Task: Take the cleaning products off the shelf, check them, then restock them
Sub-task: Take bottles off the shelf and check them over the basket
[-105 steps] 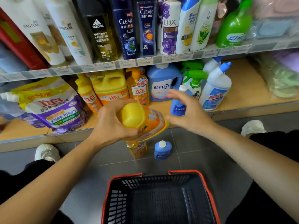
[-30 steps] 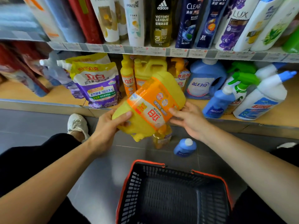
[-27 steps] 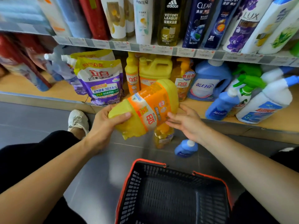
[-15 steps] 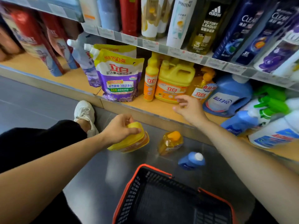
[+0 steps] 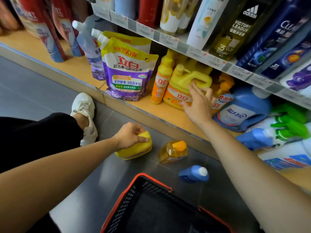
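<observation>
Left hand (image 5: pixel 130 136) grips the yellow jug (image 5: pixel 134 152) by its top, down on the floor (image 5: pixel 50 84). Right hand (image 5: pixel 197 102), fingers spread, holds nothing — reaching at the shelf jug (image 5: pixel 181 78). Risk: pulled carelessly, it could knock over the slim orange bottle (image 5: pixel 159 84) just beside.

This is a shop, in the aisle for washing and cleaning goods. At 12 o'clock a shelf edge (image 5: pixel 132 25) carries small price labels (image 5: pixel 168 40). Above it, from 12 to 2 o'clock, shampoo bottles (image 5: pixel 239 31) stand packed in a row. The wooden bottom shelf (image 5: pixel 80 68) holds detergent bottles (image 5: pixel 178 79) and a refill pouch (image 5: pixel 126 76) of one brand. At 6 o'clock a red-rimmed shopping basket (image 5: pixel 153 180) stands on the grey tiled floor (image 5: pixel 42 84).
</observation>
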`<state>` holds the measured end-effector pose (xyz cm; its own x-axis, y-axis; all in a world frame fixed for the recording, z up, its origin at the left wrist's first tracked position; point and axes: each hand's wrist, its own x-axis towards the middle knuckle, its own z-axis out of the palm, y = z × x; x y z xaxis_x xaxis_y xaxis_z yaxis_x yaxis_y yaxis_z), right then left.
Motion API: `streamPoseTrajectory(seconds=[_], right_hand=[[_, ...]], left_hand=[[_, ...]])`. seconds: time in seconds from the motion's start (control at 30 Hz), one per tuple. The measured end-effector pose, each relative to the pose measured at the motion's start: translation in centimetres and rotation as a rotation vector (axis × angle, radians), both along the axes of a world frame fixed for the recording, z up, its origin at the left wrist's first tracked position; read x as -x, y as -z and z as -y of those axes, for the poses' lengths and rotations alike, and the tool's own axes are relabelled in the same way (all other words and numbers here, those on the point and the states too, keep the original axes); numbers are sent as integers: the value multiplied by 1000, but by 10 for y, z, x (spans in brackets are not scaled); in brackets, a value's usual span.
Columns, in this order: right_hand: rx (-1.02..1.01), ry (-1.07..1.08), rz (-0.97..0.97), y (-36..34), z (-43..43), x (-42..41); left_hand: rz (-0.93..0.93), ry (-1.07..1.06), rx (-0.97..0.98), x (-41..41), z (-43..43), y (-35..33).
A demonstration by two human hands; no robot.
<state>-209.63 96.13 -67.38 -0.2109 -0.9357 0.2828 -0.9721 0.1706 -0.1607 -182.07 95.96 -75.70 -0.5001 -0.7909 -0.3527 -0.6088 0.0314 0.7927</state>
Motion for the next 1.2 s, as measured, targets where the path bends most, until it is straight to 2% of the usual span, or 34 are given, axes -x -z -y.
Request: streamPoseTrajectory(seconds=[0.13,0.27,0.47,0.6,0.7,0.73,0.8,0.87,0.93,1.0,1.2], right_hand=[[128,-76,-61,-8,-18,9],[112,-77,-133,-11,-25,9],[-23,-58,-94,-18,-5,14],[-146,-53,77,-17,10,14],[-45,-9,319,-14,17,4],[20,37,487,-14,19,0],[130,167,963,-19,24,-7],[143,229,1410,-26,28,-11],[102,164,1675,-30,31,-13],[65,91,1791,-30,30,-15],[11,6,1861,-18,2,-13]], left_hand=[[51,130,167,12,-1,1],[237,181,422,8,-11,14],[242,47,501,-7,-21,35],[223,35,502,-7,-19,37],[224,29,502,-7,-18,36],[221,29,500,-7,-18,37],[215,31,500,-8,-19,37],[207,36,497,-8,-18,38],[204,41,494,-9,-17,38],[207,45,498,-9,-16,39],[219,57,516,-9,-15,41]])
